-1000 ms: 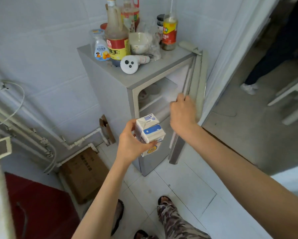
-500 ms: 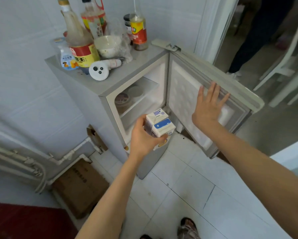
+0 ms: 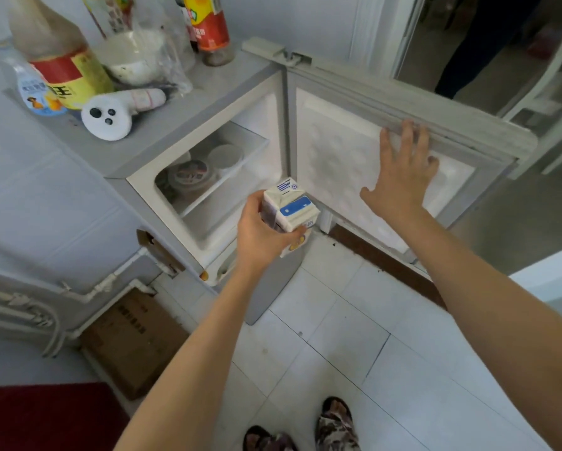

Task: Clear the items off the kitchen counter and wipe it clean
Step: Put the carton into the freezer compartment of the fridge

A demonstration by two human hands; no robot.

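My left hand grips a white milk carton with a blue label, held upright just in front of the open compartment of a small grey fridge. The fridge door is swung wide to the right. My right hand lies flat against the door's white inner panel, fingers spread, holding nothing. Inside the fridge, round lidded tubs sit on a clear shelf.
On the fridge top stand a big oil bottle, a spray bottle, a bagged white bowl, a sauce bottle and a white shower head. A cardboard box lies below left. Another person's legs stand beyond the doorway.
The fridge door went from nearly shut to wide open under my right hand. My view came closer to the fridge, and the carton stays in my left hand by the opening.
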